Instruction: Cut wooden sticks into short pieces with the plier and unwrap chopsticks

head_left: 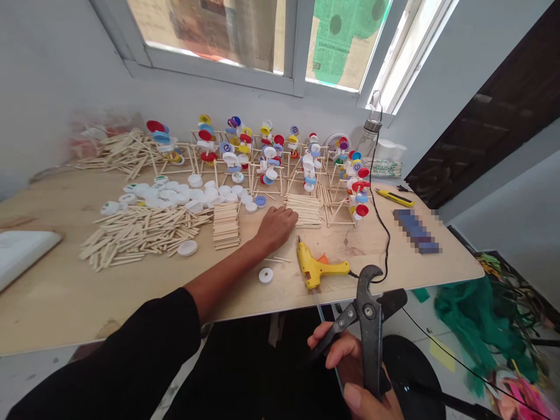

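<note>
My left hand [276,226] reaches across the wooden table [65,297], knuckles up and fingers curled down beside a neat stack of wooden sticks [303,210]. What its fingertips touch is hidden. My right hand [350,373] is below the table's front edge, wrapped round the handles of black cutting pliers [370,315] whose jaws point up. A yellow glue gun [315,267] lies on the table between the two hands. A white bottle cap [265,275] sits near the front edge.
Several stick frames with coloured bottle caps [269,160] stand at the back. Loose sticks [140,233], a square stick stack [226,224] and white caps [175,195] lie left. A yellow utility knife [394,198] and a black cord [380,219] are on the right.
</note>
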The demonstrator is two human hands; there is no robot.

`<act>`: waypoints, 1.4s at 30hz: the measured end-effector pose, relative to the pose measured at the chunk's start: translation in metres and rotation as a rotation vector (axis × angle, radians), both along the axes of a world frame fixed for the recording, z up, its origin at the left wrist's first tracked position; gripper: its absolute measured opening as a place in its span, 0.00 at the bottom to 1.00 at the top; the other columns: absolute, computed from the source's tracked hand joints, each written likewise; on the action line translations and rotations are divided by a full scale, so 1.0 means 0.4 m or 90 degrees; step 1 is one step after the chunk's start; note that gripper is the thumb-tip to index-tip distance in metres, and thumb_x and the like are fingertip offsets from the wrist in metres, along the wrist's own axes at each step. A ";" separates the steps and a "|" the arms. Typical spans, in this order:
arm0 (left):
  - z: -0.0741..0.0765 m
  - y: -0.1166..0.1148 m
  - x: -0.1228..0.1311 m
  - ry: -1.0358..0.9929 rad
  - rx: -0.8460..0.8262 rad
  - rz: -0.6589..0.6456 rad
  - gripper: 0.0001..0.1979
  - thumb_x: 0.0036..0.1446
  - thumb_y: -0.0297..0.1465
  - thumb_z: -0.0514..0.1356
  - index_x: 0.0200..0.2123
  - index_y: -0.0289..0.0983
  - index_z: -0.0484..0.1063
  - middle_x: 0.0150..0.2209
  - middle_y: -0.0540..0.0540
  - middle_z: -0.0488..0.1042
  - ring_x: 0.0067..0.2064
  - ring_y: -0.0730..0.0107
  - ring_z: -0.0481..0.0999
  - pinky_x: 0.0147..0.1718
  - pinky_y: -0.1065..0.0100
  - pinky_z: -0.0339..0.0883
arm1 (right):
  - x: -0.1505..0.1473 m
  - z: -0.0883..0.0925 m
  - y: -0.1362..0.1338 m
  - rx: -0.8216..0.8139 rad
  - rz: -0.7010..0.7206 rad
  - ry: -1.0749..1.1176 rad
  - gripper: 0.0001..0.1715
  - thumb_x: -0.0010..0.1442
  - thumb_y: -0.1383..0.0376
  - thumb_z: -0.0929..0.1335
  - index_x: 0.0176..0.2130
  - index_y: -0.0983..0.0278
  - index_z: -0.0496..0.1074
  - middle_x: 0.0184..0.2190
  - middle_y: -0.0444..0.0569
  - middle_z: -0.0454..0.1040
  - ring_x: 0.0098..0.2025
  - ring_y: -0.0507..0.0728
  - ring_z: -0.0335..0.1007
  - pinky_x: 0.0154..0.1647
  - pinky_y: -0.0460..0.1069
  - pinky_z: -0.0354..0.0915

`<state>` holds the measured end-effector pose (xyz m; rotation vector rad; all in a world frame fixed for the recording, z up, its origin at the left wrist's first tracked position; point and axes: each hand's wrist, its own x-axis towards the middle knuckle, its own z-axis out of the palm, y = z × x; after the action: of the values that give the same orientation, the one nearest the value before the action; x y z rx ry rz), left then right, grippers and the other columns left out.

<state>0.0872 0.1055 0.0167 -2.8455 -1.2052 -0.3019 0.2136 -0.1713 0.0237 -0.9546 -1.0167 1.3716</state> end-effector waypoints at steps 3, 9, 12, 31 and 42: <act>0.001 0.006 0.000 0.008 -0.010 -0.002 0.10 0.60 0.23 0.51 0.37 0.35 0.72 0.40 0.37 0.76 0.46 0.55 0.72 0.40 0.58 0.59 | 0.001 0.000 0.000 -0.003 0.001 0.001 0.16 0.53 0.52 0.71 0.40 0.56 0.75 0.50 0.52 0.70 0.53 0.68 0.65 0.55 0.61 0.60; -0.002 0.021 -0.001 0.007 -0.037 -0.001 0.07 0.59 0.25 0.53 0.36 0.37 0.72 0.41 0.40 0.76 0.47 0.56 0.72 0.40 0.59 0.59 | -0.002 0.003 0.000 -0.010 -0.005 0.005 0.16 0.53 0.52 0.71 0.40 0.56 0.75 0.50 0.52 0.70 0.54 0.67 0.65 0.55 0.60 0.60; 0.002 0.023 -0.001 0.006 -0.048 0.000 0.07 0.58 0.25 0.54 0.36 0.37 0.72 0.41 0.41 0.76 0.47 0.57 0.72 0.40 0.60 0.60 | -0.005 0.005 0.001 -0.007 -0.001 0.005 0.16 0.53 0.52 0.71 0.40 0.57 0.75 0.50 0.52 0.70 0.54 0.67 0.65 0.55 0.60 0.60; 0.016 0.022 0.003 0.007 -0.088 -0.002 0.06 0.56 0.24 0.56 0.33 0.36 0.73 0.40 0.40 0.77 0.47 0.55 0.72 0.40 0.60 0.60 | -0.026 0.036 -0.002 -0.055 -0.037 0.023 0.14 0.54 0.53 0.70 0.39 0.55 0.75 0.50 0.50 0.70 0.55 0.65 0.64 0.57 0.57 0.58; 0.014 0.012 0.000 -0.022 -0.110 0.005 0.08 0.54 0.22 0.57 0.34 0.37 0.73 0.39 0.41 0.77 0.47 0.55 0.71 0.42 0.60 0.60 | -0.035 0.027 -0.002 -0.041 -0.016 0.013 0.14 0.54 0.53 0.70 0.40 0.55 0.75 0.50 0.50 0.69 0.55 0.66 0.64 0.57 0.57 0.58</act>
<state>0.0871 0.1102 0.0221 -2.9921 -1.3087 -0.2606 0.1996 -0.1721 0.0346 -0.9963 -0.9471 1.3981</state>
